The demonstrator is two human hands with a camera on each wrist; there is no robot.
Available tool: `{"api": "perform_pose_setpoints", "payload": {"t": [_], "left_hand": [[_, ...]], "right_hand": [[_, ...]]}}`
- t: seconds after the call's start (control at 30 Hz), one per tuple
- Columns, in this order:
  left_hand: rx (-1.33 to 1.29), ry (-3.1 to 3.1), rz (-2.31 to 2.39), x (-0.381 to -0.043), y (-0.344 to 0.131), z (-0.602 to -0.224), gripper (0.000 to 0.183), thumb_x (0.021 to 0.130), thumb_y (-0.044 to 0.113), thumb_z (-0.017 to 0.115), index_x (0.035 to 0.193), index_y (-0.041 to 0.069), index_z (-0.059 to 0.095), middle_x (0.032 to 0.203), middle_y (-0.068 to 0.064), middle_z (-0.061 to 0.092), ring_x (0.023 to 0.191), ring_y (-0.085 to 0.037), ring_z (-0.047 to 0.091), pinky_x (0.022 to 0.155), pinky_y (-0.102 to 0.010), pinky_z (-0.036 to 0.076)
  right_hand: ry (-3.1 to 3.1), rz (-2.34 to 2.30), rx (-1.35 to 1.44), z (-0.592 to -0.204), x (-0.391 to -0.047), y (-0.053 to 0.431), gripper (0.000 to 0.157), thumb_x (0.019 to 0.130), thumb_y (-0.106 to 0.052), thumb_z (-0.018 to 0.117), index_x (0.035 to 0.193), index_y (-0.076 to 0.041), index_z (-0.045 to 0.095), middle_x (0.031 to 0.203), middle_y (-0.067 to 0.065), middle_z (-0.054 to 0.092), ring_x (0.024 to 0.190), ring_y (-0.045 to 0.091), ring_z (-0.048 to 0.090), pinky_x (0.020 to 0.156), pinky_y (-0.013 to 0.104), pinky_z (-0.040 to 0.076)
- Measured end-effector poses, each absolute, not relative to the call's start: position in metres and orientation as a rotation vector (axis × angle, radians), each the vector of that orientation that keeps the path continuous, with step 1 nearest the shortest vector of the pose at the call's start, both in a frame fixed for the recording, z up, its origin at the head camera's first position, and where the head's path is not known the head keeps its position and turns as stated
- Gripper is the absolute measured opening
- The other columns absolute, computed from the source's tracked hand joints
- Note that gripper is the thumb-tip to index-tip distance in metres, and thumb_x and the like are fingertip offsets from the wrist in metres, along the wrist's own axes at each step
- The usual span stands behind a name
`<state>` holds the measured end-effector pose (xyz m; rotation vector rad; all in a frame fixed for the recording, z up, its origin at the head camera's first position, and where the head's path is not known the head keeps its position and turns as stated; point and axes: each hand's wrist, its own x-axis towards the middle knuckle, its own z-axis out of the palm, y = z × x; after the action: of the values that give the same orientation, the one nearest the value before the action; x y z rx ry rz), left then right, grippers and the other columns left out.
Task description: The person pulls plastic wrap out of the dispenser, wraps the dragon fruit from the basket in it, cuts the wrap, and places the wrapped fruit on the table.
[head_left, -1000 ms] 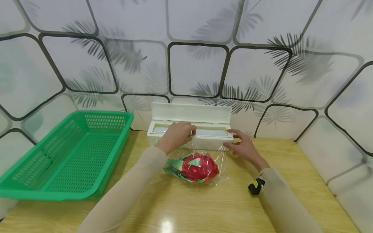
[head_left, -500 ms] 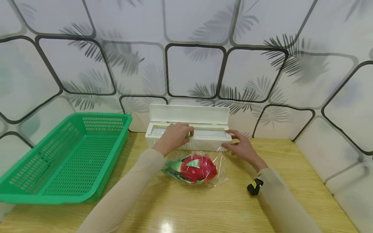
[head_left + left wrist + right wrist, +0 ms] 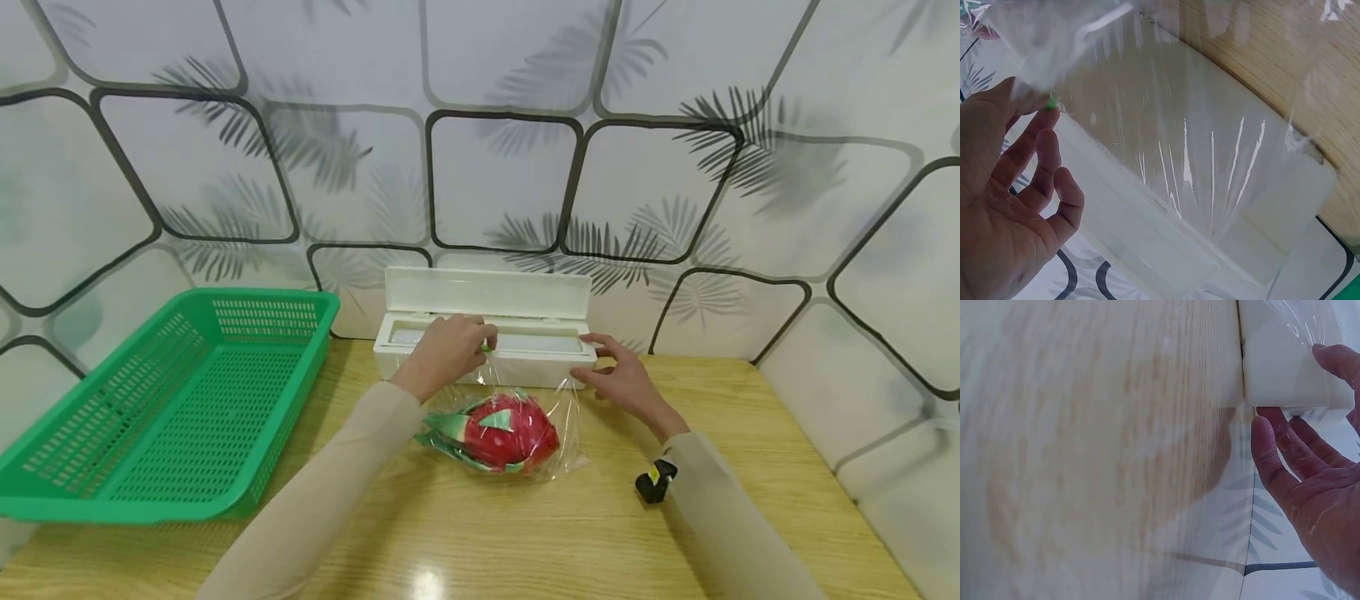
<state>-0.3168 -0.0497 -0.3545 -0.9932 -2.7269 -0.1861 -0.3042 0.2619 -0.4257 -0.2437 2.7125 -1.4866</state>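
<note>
A white cling film dispenser stands against the wall with its lid raised. My left hand is over its front edge, pinching a small green slide cutter knob between thumb and forefinger; the other fingers are loosely bent. With my right hand I hold the dispenser's right end, thumb in front and fingers at the end and top. Clear cling film runs creased down from the dispenser's front and covers a red dragon fruit with green tips, which lies on the table.
A green plastic basket stands on the wooden table at the left. The patterned wall rises right behind the dispenser. A black device is strapped at my right wrist.
Between the first two frames the whole view shifts slightly. My hands, the dispenser and the wrapped dragon fruit keep almost the same places; my left hand moves barely leftward at most.
</note>
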Motion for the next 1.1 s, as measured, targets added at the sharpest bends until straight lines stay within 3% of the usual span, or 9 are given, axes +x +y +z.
{"api": "perform_pose_setpoints", "payload": {"t": [0.87,1.1], "left_hand": [[-0.997,-2.713,-0.144,-0.3176,-0.0527,-0.3566,0.014,0.089,0.014,0.075,0.102,0.019,0.074,0.097,-0.003,0.074,0.085,-0.028,0.072,0.068,-0.046,0.059],[-0.984,-2.708,-0.122,-0.3176,-0.0566,-0.3556,0.015,0.09,0.011,0.073,0.103,0.019,0.074,0.097,-0.003,0.074,0.085,-0.028,0.072,0.066,-0.044,0.06]], "right_hand": [[2.747,-1.429,-0.236,-0.4265,-0.3043,0.2617,0.062,0.095,-0.028,0.075,0.149,-0.02,0.046,0.142,0.03,0.051,0.097,0.033,0.074,0.066,0.033,0.059],[2.768,-1.417,-0.256,-0.4253,-0.3035,0.2617,0.062,0.096,-0.028,0.073,0.15,-0.019,0.045,0.143,0.031,0.05,0.104,0.039,0.073,0.067,0.033,0.06]]}}
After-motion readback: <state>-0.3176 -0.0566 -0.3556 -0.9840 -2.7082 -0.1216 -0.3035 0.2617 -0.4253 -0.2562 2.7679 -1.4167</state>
